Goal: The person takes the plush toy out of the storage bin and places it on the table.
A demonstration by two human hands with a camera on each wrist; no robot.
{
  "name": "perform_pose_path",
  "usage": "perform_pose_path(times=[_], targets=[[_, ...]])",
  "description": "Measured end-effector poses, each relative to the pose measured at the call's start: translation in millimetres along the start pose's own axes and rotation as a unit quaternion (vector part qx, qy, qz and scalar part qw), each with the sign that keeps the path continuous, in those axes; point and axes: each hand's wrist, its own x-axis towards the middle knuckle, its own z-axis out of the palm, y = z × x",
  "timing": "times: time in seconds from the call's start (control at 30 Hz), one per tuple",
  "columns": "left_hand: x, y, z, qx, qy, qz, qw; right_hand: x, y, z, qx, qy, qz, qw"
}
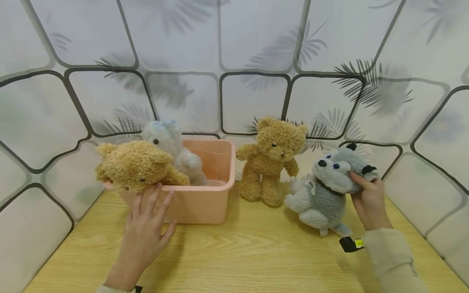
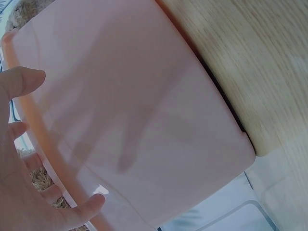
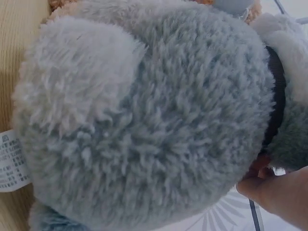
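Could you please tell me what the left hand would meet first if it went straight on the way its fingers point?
Probably the brown bear slumped in the pink bin, just beyond the left hand; whether they touch is unclear.

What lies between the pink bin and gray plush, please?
A tan teddy bear stands between the pink bin and gray plush, in the head view.

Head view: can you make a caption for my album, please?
The right grip holds a gray plush toy beside an upright teddy bear.
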Motion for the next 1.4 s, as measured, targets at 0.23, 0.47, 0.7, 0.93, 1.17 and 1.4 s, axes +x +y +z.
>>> perform_pose_path(times=[0.23, 0.47, 0.7, 0.93, 1.17, 1.4], targets=[[0.6, 0.5, -0.6, -0.001, 0.000, -0.001, 1.0000, 5.8, 1.9, 0.9, -0.025, 0.012, -0.017, 0.9995], [0.0, -0.1, -0.5, -0.002, 0.004, 0.004, 1.0000, 10.4, 2.3, -1.7, -0.053, 0.015, -0.021, 0.9983], [0.2, 0.0, -0.3, -0.003, 0.007, 0.008, 0.9999, 18.6, 6.0, -4.2, -0.062, 0.030, -0.013, 0.9976], [0.5, 0.1, -0.4, -0.004, 0.007, 0.009, 0.9999, 28.8, 12.6, -3.3, -0.114, 0.051, 0.000, 0.9921], [-0.3, -0.1, -0.3, 0.000, 0.002, 0.008, 1.0000, 38.7, 22.7, -0.9, -0.137, 0.055, -0.006, 0.9890], [0.0, -0.1, -0.8, 0.001, -0.001, 0.004, 1.0000, 40.6, 27.8, 1.6, -0.201, 0.006, 0.019, 0.9794]])
